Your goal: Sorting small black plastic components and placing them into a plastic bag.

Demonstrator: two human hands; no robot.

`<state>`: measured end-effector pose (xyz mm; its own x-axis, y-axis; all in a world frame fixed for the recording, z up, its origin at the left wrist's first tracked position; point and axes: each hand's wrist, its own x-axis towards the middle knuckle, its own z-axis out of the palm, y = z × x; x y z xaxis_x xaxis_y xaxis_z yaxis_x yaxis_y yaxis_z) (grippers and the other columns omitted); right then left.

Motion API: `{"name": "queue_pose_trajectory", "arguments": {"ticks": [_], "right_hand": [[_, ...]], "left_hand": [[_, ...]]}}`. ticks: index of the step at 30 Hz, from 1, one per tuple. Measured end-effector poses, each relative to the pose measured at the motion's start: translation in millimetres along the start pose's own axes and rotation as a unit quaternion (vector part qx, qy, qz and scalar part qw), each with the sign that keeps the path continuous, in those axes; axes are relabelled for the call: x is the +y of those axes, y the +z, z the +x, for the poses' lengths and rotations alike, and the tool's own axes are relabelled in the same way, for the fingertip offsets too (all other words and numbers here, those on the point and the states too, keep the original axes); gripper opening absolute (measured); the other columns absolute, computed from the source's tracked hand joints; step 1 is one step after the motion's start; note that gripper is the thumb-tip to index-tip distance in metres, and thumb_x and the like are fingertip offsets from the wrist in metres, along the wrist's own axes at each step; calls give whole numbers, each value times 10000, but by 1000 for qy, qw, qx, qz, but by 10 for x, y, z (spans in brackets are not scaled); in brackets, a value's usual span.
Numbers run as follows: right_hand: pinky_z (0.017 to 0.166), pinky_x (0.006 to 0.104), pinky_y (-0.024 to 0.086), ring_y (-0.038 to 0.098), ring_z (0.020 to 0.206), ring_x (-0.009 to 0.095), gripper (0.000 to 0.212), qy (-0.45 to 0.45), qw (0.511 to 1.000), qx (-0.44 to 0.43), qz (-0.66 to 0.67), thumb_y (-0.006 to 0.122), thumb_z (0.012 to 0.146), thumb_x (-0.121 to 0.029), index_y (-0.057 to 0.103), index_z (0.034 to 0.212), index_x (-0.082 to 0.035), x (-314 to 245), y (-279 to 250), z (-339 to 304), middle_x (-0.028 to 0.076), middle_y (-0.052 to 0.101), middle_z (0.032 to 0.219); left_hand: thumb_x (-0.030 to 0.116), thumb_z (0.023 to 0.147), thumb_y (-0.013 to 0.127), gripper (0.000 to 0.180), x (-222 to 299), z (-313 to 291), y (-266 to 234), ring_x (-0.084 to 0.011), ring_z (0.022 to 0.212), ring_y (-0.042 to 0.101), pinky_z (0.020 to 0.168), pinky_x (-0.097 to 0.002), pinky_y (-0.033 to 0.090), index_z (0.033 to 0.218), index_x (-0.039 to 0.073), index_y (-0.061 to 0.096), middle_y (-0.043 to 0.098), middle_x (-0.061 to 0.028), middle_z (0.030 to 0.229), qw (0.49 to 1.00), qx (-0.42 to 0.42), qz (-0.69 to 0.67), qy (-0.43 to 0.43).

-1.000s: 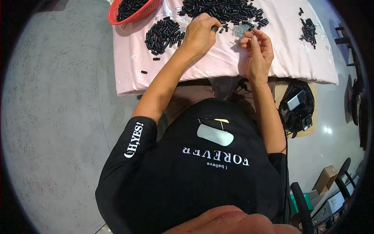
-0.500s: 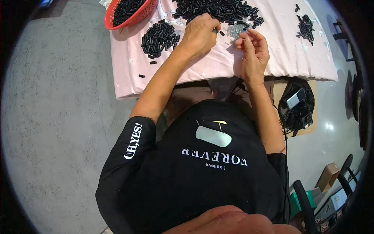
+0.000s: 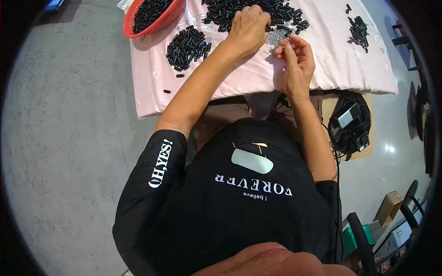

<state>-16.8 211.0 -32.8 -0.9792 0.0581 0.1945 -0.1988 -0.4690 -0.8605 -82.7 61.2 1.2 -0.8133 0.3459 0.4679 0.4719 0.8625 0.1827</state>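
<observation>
My left hand (image 3: 250, 31) reaches over the near edge of a large heap of small black cylindrical pieces (image 3: 221, 13). Its fingers are curled down, and the fingertips and anything in them are hidden. To its right my right hand (image 3: 300, 62) is raised with the thumb and forefinger brought together in a pinch; whatever is between them is too small to make out. A little pile of tiny clear or silvery parts (image 3: 275, 37) lies on the cloth between the two hands.
A pink cloth (image 3: 336, 60) covers the table. At the left stand a red basket (image 3: 152, 28) of black pieces and a smaller pile (image 3: 188, 48), with two loose pieces nearer me. Another small group (image 3: 358, 34) lies far right. A black bag (image 3: 352, 124) sits below the table's right edge.
My left hand has moved slightly right and farther away, onto the black heap. My right hand has barely shifted and keeps its pinch.
</observation>
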Motion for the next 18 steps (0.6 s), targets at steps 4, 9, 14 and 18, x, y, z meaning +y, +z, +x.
{"name": "queue_pose_trajectory", "arguments": {"ticks": [4, 9, 14, 18], "right_hand": [[737, 223, 515, 613, 820, 109, 209, 4, 1000, -3, -16, 525, 993, -62, 514, 1185, 20, -2, -9, 15, 86, 628, 996], [735, 219, 517, 622, 813, 104, 186, 4, 1000, -1, -27, 561, 974, -54, 553, 1147, 13, 34, -8, 19, 69, 635, 967], [750, 217, 521, 631, 833, 86, 178, 14, 999, -18, -43, 617, 937, -39, 608, 1108, 10, 19, 51, 1, 37, 653, 947], [753, 213, 519, 632, 830, 82, 182, 21, 998, -32, -48, 633, 923, -27, 625, 1101, 9, 56, -12, 7, 24, 663, 917]], "left_hand": [[44, 778, 575, 135, -4, -135, -111, -312, 970, 551, 844, -414, 412, 876, 75, 662, 586, -123, 941, 1000, -19, 12, -10], [-2, 755, 554, 263, 78, -302, -302, -321, 870, 660, 815, -393, 524, 1006, 13, 632, 651, -158, 928, 987, -34, -132, -79], [-95, 765, 528, 316, 211, -389, -376, -210, 894, 685, 808, -319, 536, 1053, 1, 614, 679, -144, 953, 967, -31, -239, -83], [-84, 804, 574, 267, 323, -349, -443, -193, 887, 679, 813, -301, 530, 1055, -4, 612, 682, -119, 934, 956, -55, -280, -63]]}}
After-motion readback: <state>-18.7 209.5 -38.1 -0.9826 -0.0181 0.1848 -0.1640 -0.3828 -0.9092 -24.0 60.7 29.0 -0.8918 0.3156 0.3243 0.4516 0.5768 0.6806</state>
